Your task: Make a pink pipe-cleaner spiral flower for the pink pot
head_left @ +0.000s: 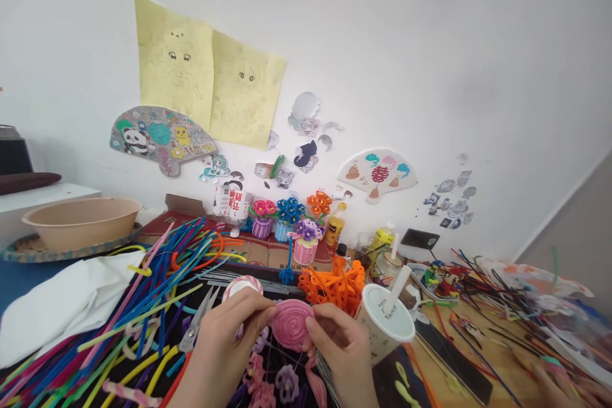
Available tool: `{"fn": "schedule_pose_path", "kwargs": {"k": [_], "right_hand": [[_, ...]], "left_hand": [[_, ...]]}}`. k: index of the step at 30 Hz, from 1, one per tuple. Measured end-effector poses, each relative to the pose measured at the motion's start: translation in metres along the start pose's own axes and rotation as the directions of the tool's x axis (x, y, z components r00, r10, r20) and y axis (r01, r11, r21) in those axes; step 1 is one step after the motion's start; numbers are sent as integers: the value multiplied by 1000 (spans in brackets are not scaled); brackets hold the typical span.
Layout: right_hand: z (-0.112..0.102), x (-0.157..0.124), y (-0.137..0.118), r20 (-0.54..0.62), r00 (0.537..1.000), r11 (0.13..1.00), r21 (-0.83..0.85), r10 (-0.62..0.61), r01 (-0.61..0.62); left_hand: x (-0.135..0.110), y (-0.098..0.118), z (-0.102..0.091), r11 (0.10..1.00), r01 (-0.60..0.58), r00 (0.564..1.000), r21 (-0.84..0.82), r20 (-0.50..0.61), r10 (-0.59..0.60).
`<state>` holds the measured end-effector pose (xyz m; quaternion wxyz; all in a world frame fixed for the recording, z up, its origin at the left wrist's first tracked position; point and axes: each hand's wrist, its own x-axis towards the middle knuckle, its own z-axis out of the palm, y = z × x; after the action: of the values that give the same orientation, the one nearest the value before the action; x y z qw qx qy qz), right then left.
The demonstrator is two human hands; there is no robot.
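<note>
Both my hands meet low in the middle of the view around a pink coiled pipe-cleaner disc (290, 324). My left hand (229, 339) pinches its left edge with fingertips. From the right, my right hand (340, 345) grips the disc with thumb and fingers wrapped round. A second pink-and-white coil (240, 285) lies just behind my left hand. Small pink and purple pipe-cleaner flowers (273, 382) rest below the hands on the dark mat.
A heap of coloured pipe cleaners (153, 287) and scissors (201, 319) lie left. A white lidded cup with straw (385, 324) stands close right of my hand. Orange pipe-cleaner shapes (335, 284), small flower pots (287, 217), a bowl (82, 220) and white cloth (62, 306) surround. Another person's hand (568, 386) shows at bottom right.
</note>
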<state>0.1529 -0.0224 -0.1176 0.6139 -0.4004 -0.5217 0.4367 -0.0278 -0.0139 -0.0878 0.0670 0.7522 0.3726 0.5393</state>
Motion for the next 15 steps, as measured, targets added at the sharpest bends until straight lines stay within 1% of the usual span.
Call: {"fn": "schedule_pose_path", "kwargs": {"k": [3,7,10,15], "right_hand": [[1,0,2,-11,1000,1000,26,-1,1],[3,0,2,-1,1000,999,32,-5,5],[5,0,0,-14,1000,999,50,-6,6],[6,1,-3,-5,999,997,64,32,-31]], "left_hand": [[-3,-1,3,1000,-4,1000,-13,-14,4],[-6,-1,3,999,-31,999,-16,-44,30],[-7,0,3,999,-51,997,0,-64,51],[-7,0,6,995,-99,990,26,-99,101]]}}
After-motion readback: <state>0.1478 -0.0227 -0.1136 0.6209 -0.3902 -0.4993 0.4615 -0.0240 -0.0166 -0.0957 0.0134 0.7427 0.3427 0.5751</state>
